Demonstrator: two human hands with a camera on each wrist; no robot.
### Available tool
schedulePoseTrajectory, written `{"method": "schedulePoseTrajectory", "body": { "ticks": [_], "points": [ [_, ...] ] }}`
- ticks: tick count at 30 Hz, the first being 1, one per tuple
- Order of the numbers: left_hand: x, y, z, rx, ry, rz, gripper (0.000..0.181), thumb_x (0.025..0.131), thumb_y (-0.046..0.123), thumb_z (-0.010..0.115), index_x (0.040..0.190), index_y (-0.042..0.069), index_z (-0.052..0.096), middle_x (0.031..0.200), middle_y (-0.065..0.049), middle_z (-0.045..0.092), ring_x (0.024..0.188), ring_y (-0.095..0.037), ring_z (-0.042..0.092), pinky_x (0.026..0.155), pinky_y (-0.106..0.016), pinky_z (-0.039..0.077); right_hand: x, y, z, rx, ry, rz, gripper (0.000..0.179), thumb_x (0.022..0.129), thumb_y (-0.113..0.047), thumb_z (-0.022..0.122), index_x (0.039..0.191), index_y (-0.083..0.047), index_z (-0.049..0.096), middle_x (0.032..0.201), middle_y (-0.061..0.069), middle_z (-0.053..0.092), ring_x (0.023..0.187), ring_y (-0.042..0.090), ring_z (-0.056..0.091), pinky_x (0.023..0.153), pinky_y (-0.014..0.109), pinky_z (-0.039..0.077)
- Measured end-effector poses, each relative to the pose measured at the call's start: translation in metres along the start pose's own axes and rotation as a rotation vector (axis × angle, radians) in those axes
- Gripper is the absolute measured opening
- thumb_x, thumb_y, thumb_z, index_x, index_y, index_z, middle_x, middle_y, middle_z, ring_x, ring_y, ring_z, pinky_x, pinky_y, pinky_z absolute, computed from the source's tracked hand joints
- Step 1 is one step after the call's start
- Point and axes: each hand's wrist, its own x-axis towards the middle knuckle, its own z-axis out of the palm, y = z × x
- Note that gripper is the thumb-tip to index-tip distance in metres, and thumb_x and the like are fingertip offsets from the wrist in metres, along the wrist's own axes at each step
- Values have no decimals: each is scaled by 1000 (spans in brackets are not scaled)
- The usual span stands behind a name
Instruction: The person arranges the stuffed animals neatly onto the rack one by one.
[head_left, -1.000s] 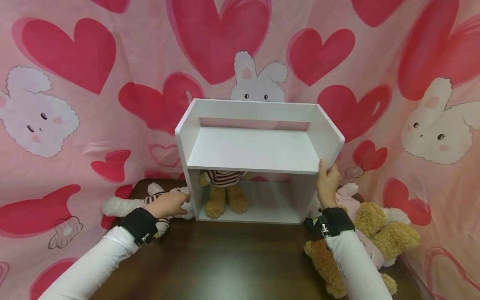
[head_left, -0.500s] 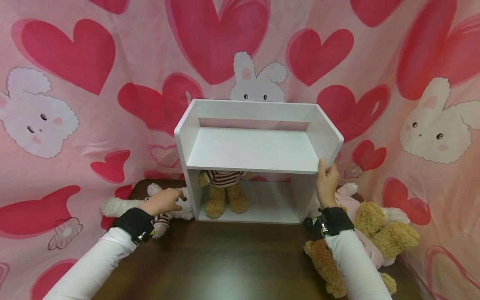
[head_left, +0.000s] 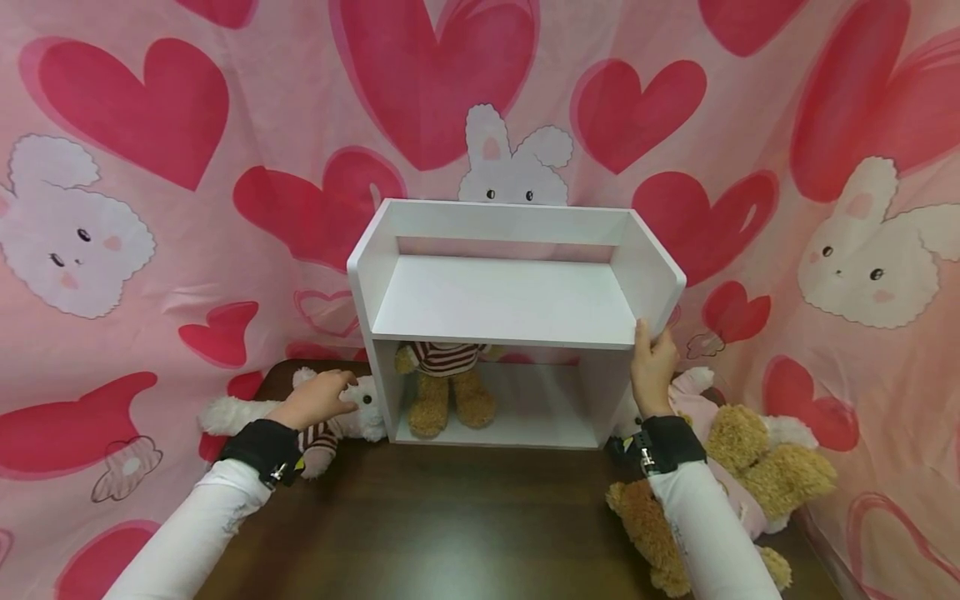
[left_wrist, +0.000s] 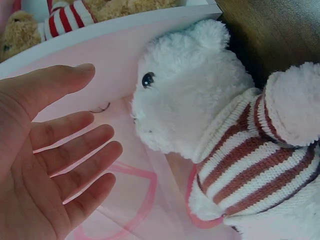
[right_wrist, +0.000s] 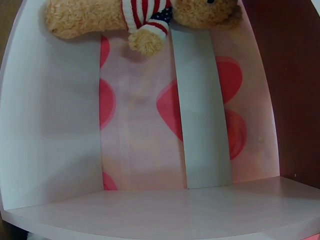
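A white two-tier shelf (head_left: 502,296) stands against the backdrop. My right hand (head_left: 654,371) grips the front edge of its right side panel, thumb up near the middle board; the right wrist view does not show the fingers. In the lower compartment, at the left, a brown teddy bear (head_left: 450,392) in a striped sweater stands upright, its head hidden by the middle board. Left of the shelf lies a white plush bear (left_wrist: 190,90) in a brown-and-white striped sweater. My left hand (head_left: 318,400) hovers over it, fingers spread apart and holding nothing.
To the right of the shelf, plush toys lie in a heap, among them one in pink clothing (head_left: 693,408) and a brown teddy bear (head_left: 652,533) partly behind my right forearm. A pink heart-patterned cloth (head_left: 300,100) covers the walls around the dark table (head_left: 450,517).
My left hand has drawn back from the shelf's left side, leftward and slightly up, uncovering more of the white plush bear's face. The right hand and the shelf keep their places.
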Motion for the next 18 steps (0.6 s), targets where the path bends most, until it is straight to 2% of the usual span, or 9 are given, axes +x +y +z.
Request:
{"method": "schedulePoseTrajectory", "body": {
  "ticks": [6,11,18],
  "points": [
    [-1,-8,3,-49,20,-37,36,78,16,69,107,-4,59,100,-20,62,91,-34,58,78,-48,48,-1,-1,0,1,-6,7,44,95,-28,48,120,7,50,118,25,55,107,31,51,95,51,37],
    [1,-18,7,-88,40,-32,43,78,18,69,109,-9,57,101,-24,61,92,-37,58,79,-49,47,-1,-2,0,4,-10,15,44,95,-30,47,121,6,50,119,23,55,107,30,51,95,51,37],
    [5,-31,15,-147,40,-84,50,78,21,69,111,-13,54,101,-27,60,92,-41,57,78,-51,47,-1,-3,0,5,-5,12,44,95,-29,47,120,6,50,119,24,55,108,31,51,95,51,37]
  ]
}}
